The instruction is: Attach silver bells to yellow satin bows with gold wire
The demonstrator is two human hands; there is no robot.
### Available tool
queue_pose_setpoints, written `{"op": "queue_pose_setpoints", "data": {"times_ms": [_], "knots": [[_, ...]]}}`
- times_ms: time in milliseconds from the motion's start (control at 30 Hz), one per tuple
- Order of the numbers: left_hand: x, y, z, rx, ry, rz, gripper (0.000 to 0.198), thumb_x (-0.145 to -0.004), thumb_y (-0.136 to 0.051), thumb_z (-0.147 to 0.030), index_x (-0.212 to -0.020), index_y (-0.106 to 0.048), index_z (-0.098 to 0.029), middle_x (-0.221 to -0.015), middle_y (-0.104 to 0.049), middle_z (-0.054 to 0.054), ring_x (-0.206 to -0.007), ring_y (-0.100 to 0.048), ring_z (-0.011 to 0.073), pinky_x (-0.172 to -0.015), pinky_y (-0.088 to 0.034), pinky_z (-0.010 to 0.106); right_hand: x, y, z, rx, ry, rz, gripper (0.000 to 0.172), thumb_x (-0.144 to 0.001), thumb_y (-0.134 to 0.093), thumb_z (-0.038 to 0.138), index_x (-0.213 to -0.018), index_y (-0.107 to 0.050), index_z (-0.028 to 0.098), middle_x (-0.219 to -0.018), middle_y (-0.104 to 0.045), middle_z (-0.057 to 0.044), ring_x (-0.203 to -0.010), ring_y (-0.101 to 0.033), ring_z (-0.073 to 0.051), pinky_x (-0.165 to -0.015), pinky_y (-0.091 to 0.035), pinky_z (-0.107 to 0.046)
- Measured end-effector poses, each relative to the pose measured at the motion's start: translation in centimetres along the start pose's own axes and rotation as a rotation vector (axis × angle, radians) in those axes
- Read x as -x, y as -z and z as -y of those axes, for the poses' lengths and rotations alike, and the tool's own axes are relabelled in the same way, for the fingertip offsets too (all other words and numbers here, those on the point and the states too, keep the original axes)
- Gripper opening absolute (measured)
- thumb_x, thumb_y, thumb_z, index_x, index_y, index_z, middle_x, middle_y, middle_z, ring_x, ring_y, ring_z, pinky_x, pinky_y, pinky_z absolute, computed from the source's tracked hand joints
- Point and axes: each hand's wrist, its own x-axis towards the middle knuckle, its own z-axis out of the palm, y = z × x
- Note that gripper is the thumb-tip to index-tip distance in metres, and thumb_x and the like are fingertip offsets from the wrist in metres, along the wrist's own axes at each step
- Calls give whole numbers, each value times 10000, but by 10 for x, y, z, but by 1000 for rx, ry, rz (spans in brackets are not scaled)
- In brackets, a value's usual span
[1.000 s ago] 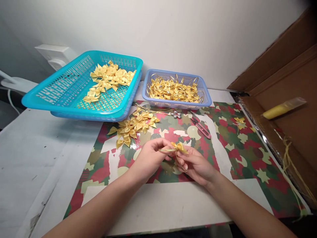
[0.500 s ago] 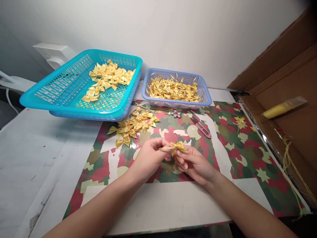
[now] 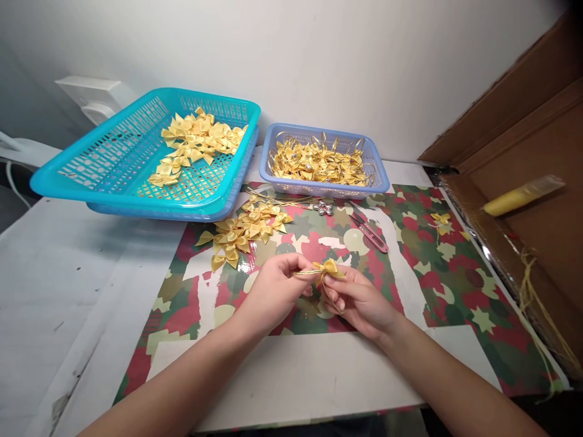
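Between my hands is a yellow ribbon bow (image 3: 331, 267) with gold cord (image 3: 308, 272) running through its middle. My left hand (image 3: 283, 285) pinches the cord just left of the bow. The thumb and fingers of my right hand (image 3: 359, 297) close on the bow's right side, and a cord end hangs down by those fingers. A pile of loose yellow bows (image 3: 248, 230) lies behind my left hand. Farther back are loose gold cords (image 3: 277, 199) and several small silver bells (image 3: 323, 209). Pink thread snips (image 3: 371, 234) lie behind my right hand.
A turquoise basket (image 3: 113, 197) with yellow bows stands at the back left, stacked on a blue one. A smaller blue basket (image 3: 324, 189) holds bows with gold cords. At the right, a cardboard box (image 3: 505, 145) stands beside a yellow-filled clear tube (image 3: 521, 196).
My hands keep nearly the same hold on the bow and cord. The view has shifted very slightly; nothing else has visibly moved.
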Motion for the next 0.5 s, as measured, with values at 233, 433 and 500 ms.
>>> {"op": "queue_pose_setpoints", "data": {"times_ms": [233,433,500], "knots": [[0,0,2,5,22,17,219,-685,-704,-307,-621,-558,-157,-559,-535,-37,-561,-487,94,-561,-381,199,0,-1,1,-12,-11,8,305,-714,-793,291,-617,-539,152,-474,-518,58,-410,-345,-31,-463,-287,-190],[1,0,1,-9,55,26,176,-678,-661,-285,-607,-556,-163,-537,-536,-27,-541,-482,103,-531,-382,205,1,1,1,2,-20,-6,296,-675,-822,301,-641,-568,153,-485,-527,58,-408,-344,-27,-448,-295,-182],[1,0,1,-21,60,20,157,-653,-663,-269,-599,-559,-165,-527,-541,-22,-531,-483,108,-522,-384,211,1,2,1,17,-14,3,291,-666,-830,300,-655,-578,153,-491,-524,60,-413,-352,-26,-441,-291,-175]]}}
